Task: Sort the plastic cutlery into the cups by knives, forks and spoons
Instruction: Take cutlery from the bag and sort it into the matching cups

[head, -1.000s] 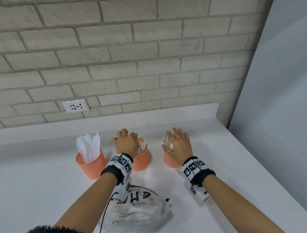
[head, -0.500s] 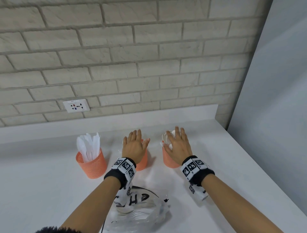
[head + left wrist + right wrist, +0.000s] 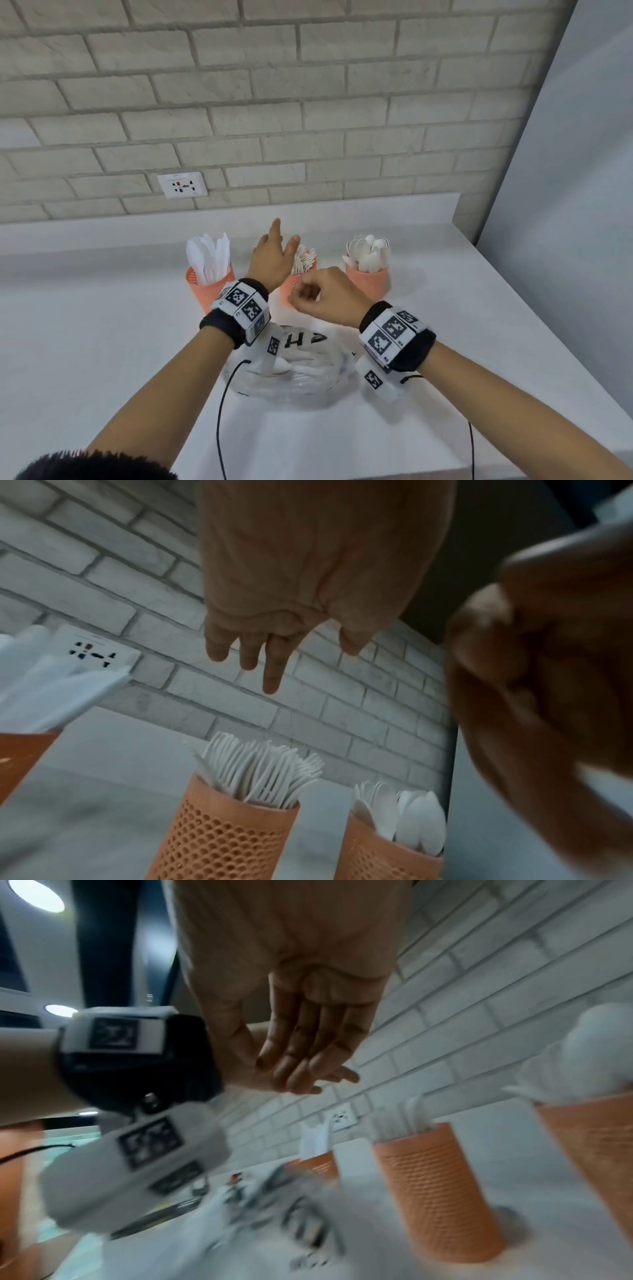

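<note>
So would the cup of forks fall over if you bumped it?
Maybe: the fork cup is tall and narrow, and the forks stick up past its rim, so it looks top-heavy. Mesh walls and plastic forks suggest it's light, easily shoved.

My left hand [image 3: 272,260], a second ago curled over the white plastic forks [image 3: 303,260] in the middle orange mesh cup [image 3: 222,837], has lifted clear of them, its fingers straightened toward the wall. My right hand [image 3: 329,296] has come off the right orange mesh cup [image 3: 368,282], drawn back toward me, and its fingers have curled in
</note>
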Demonstrator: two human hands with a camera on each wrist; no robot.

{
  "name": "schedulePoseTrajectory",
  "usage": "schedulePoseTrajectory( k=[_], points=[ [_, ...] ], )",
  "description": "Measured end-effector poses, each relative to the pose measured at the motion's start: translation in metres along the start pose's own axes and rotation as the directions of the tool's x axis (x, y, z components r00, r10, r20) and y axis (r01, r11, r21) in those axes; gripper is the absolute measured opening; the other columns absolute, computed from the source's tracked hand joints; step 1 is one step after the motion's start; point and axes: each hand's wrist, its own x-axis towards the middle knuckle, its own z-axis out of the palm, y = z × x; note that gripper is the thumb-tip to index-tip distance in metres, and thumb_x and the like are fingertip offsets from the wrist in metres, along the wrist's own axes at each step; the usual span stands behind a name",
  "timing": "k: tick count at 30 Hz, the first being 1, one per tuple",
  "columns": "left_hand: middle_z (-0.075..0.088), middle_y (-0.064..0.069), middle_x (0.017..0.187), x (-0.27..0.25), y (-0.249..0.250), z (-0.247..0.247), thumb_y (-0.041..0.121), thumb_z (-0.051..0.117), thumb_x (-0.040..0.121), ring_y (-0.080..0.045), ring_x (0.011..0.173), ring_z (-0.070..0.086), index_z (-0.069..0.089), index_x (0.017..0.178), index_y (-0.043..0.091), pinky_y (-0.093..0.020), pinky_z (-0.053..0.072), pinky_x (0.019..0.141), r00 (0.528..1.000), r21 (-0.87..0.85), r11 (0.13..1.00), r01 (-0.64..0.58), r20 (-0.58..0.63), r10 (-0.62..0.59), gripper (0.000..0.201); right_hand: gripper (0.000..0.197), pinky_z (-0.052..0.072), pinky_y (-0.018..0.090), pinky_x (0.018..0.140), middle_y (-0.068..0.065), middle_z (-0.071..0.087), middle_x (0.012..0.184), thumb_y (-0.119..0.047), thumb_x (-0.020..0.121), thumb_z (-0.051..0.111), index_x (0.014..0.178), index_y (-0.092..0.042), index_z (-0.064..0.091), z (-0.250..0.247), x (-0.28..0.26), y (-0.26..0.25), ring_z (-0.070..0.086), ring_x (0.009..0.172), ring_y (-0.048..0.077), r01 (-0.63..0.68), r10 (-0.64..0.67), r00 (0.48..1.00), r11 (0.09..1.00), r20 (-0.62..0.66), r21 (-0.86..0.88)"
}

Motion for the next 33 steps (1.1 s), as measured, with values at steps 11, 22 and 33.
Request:
schedulePoseTrajectory(
  k=[11, 22, 33],
  points=[
    [0.055, -0.012, 0.117, -0.111, -0.061, -0.031, 0.01, 0.063, 0.081, -0.027, 0.12, 0.046, 0.07, 0.08, 0.016, -0.029, 0.035, 0.097, 0.996, 0.027, 0.998, 0.052, -0.069, -0.05, 0.01, 0.033, 0.042, 0.034, 0.096, 0.016, 0.058, 0.126, -0.019, 0.091, 0.055, 0.117, 0.001, 0.055, 0.078, -0.025, 0.022, 0.053, 0.118, 0.031, -0.094, 0.353, 0.854, 0.827, 0.383, -0.554],
    [0.032, -0.013, 0.14, -0.152, -0.093, 0.004, 0.013, 0.065, 0.083, -0.025, 0.128, 0.042, 0.059, 0.122, 0.018, -0.021, 0.029, 0.104, 0.951, -0.094, 0.947, 0.307, 0.008, -0.308, 0.04, 0.046, 0.047, 0.035, 0.095, 0.019, 0.055, 0.128, -0.013, 0.086, 0.06, 0.128, -0.001, 0.045, 0.107, -0.007, 0.045, 0.054, 0.117, 0.032, -0.137, 0.455, 0.822, 0.742, 0.342, -0.656],
    [0.034, -0.012, 0.133, -0.15, -0.093, 0.011, 0.0, 0.054, 0.081, -0.029, 0.122, 0.044, 0.032, 0.143, 0.013, -0.032, 0.038, 0.101, 0.96, -0.062, 0.959, 0.278, 0.049, -0.275, 0.067, 0.045, 0.047, 0.036, 0.091, 0.023, 0.059, 0.12, -0.031, 0.084, 0.064, 0.114, 0.002, 0.057, 0.122, -0.012, 0.05, 0.058, 0.11, 0.034, -0.193, 0.432, 0.86, 0.767, 0.271, -0.612]
  ],
)
